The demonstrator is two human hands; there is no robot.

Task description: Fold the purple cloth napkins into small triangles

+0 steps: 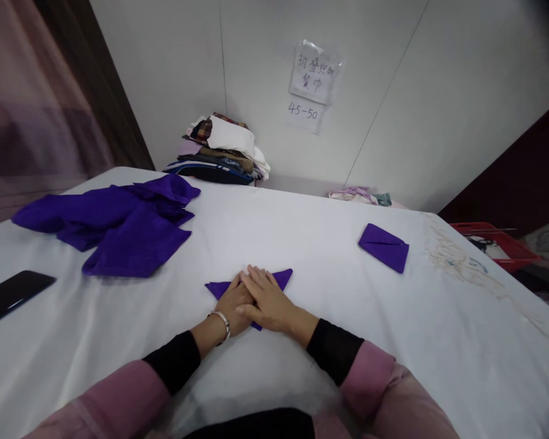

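Note:
A purple napkin (282, 278), folded into a triangle, lies on the white tablecloth (274, 228) in front of me. My left hand (235, 305), with a bracelet at the wrist, rests flat on its middle. Over the left fingers lies my right hand (269, 300), also flat, with its fingers stretched out and pressing down. Both hands hide the centre of the cloth; its two side points and a bit of the lower tip show. Off to the right sits a second purple napkin (384, 247), folded into a small flat packet.
Loose purple cloths (123, 219) lie heaped on the left. A black phone (16, 294) is near the left edge. Against the wall stand a stack of folded clothes (224, 149) and a low pastel cloth pile (359, 195). A red basket (498, 244) stands beyond the right edge.

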